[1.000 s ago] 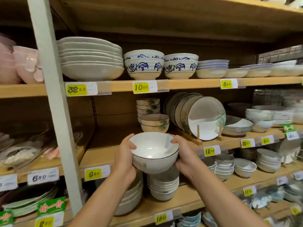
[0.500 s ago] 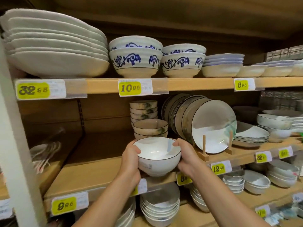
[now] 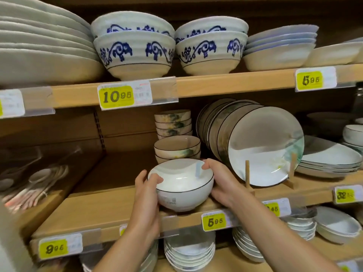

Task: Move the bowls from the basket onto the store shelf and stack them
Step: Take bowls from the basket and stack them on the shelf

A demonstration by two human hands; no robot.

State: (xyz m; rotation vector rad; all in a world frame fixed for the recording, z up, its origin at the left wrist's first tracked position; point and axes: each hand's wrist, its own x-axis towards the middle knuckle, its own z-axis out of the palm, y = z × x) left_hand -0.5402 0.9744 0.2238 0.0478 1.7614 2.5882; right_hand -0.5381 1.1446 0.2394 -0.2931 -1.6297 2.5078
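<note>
Left grip (image 3: 146,195) and right grip (image 3: 222,183) are both curled round the white bowl (image 3: 182,185), one per side, thumbs over its dark rim. The bowl is at the near edge of the middle shelf (image 3: 110,205); can't tell if its foot touches. Best move, I'd say: hold it level, lift over the short bowl stack (image 3: 176,148) just behind and nest it squarely. Upright plates (image 3: 263,146) on the wooden rack (image 3: 247,173) crowd the right grip. Taller stack (image 3: 172,122) sits farther back, spoons (image 3: 45,179) well left.
</note>
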